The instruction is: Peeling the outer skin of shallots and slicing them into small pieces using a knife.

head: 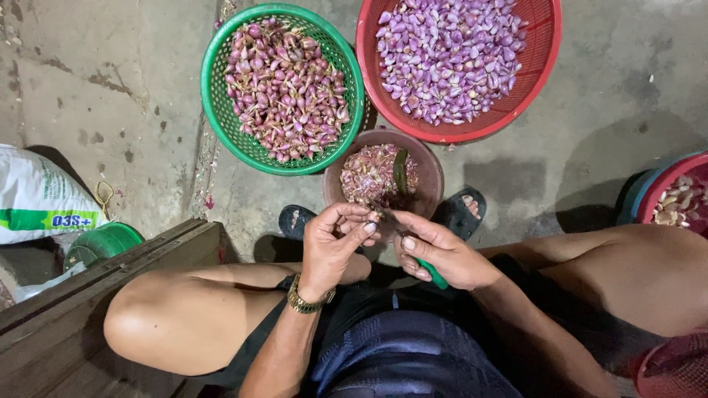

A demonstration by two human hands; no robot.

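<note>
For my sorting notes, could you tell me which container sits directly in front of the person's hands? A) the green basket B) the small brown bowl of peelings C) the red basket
B: the small brown bowl of peelings lies just beyond the left hand and right hand.

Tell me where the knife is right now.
The knife is in the right hand, its blade meeting the left hand, just below the brown bowl of peelings.

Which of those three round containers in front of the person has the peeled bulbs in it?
The red basket, top right: its bulbs are smooth and purple. The green basket holds unpeeled ones; the brown bowl holds skins.
</note>
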